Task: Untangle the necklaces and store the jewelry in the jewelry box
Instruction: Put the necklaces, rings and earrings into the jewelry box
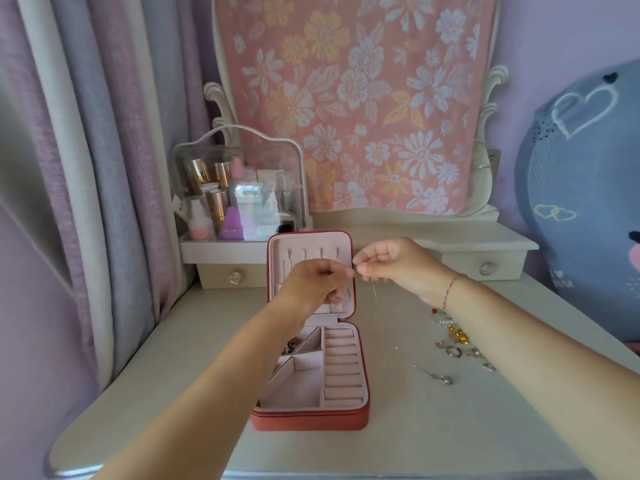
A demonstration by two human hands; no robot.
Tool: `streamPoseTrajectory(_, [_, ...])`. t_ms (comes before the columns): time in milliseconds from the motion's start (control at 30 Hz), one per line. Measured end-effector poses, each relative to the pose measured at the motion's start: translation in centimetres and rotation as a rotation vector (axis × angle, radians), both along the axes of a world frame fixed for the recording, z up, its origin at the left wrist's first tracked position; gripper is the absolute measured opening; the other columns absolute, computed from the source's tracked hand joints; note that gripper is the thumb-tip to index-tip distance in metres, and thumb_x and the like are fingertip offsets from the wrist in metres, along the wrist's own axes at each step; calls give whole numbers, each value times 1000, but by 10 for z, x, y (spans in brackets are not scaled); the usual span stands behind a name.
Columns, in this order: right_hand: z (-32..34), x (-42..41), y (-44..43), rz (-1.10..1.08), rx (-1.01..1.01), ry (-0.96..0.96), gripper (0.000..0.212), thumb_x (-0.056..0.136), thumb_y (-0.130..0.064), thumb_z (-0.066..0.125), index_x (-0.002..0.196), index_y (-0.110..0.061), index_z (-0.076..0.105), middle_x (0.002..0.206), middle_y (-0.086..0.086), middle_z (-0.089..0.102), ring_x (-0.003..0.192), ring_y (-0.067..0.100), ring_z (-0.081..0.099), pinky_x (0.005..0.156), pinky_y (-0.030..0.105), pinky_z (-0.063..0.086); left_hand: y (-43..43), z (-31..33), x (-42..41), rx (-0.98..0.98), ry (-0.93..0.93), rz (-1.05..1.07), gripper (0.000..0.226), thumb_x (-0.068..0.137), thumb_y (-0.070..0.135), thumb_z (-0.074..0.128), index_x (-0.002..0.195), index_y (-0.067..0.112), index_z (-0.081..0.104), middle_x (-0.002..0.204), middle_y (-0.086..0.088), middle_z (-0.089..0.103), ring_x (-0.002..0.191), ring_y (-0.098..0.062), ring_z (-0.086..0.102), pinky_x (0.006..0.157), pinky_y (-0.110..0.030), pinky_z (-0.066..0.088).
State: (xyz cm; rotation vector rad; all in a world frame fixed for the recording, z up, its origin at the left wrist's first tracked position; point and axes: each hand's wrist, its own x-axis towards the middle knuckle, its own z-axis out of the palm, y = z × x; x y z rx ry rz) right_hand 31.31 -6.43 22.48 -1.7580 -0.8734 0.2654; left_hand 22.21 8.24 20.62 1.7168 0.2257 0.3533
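**Above the open box, a fine chain pinched at both ends**

Over the raised lid (311, 244) of the box (311, 421), we saw both hands held close together, almost touching. The left hand (317, 282) had its fingers curled and pinched one end of a thin chain (374, 293). The right hand (391, 266) pinched it just beside, thumb against forefinger. A short length ran between the two pinches and the rest hung slack below the right hand, clear of the table (450, 427).

We judged the chain to be very light and wholly limp, with no stiffness to steer it by. It would swing, kink and knot on itself if let drop in a heap. Its links looked fine enough to slip out of a loose pinch, and a hard tug could snap them. The safest hold seemed to be at the ends, near the clasp, with fingertips only and the length kept hanging straight. Whether a clasp sat between the fingers we could not tell.

The lid carried a row of hooks, which looked like the place for it. A small dark piece (292, 344) already lay in a left compartment of the tray. To the right, loose pieces (457, 337) lay on the table, well apart from the box, not yet stored.
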Motion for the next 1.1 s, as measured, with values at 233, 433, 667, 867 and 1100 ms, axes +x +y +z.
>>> streamPoseTrajectory(233, [-18,13,27,-299,-57,-114,14,83,-16,73,77,-3,73,56,-9,61,52,3,50,61,18,41,23,-6,24,119,-78,285,19,90,14,67,71,12,65,59,-2,57,48,-11,48,56,-23,45])
streamPoseTrajectory(433, [-29,16,55,-572,-103,-262,26,84,-32,67,71,-10,69,70,5,68,71,26,62,62,32,48,22,-9,40,194,-115,466,18,90,14,63,73,19,63,61,7,59,53,-6,50,51,-16,40])
streamPoseTrajectory(667, [-26,8,74,-800,-178,-477,18,90,-34,57,84,-18,64,81,2,69,79,27,62,57,27,34,15,-9,50,217,-121,598,12,88,30,66,78,24,64,70,12,64,64,-8,59,56,-21,44])
streamPoseTrajectory(867, [-28,4,78,-791,-317,-638,21,95,-33,51,93,-15,60,93,6,68,89,29,63,61,28,29,12,-10,53,271,-39,665,8,84,24,62,79,20,66,72,9,66,68,-14,60,54,-21,40])
streamPoseTrajectory(1100, [-43,-11,67,-716,-447,-650,20,92,-31,52,83,-17,62,88,6,68,82,30,58,55,28,27,15,-29,38,286,28,502,10,84,21,69,74,23,68,73,9,65,75,-15,63,65,-23,48])
